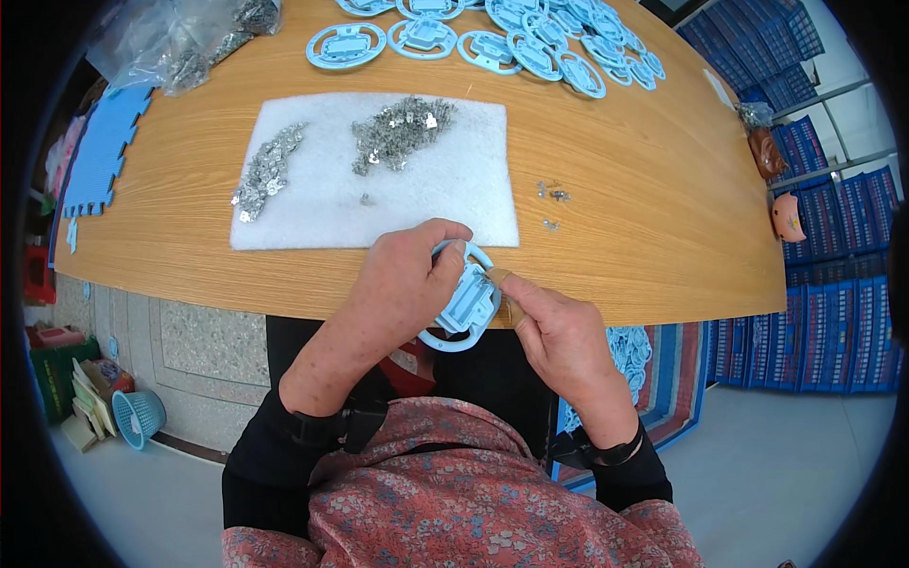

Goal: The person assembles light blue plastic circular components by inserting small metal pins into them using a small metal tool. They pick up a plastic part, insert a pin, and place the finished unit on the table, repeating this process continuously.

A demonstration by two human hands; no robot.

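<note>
My left hand [402,279] grips the rim of a light blue plastic toy steering wheel [466,308] at the table's near edge, thumb on top. The wheel is tilted, with its recessed centre facing up. My right hand [565,343] is closed at the wheel's right side, fingertips against the centre part. A tan covering wraps its finger ends; whatever they pinch is too small to make out. Beyond my hands, a white fibre pad [322,222] bears two heaps of small metal pieces, the left heap [268,175] and the larger right heap [402,133].
A few loose metal pieces [554,194] lie right of the pad. Many blue wheels [488,52] spread across the far table. Plastic bags [180,47] sit far left, near a blue foam mat [104,151]. Blue bins [805,331] stack at right; a blue basket [138,418] lies on the floor.
</note>
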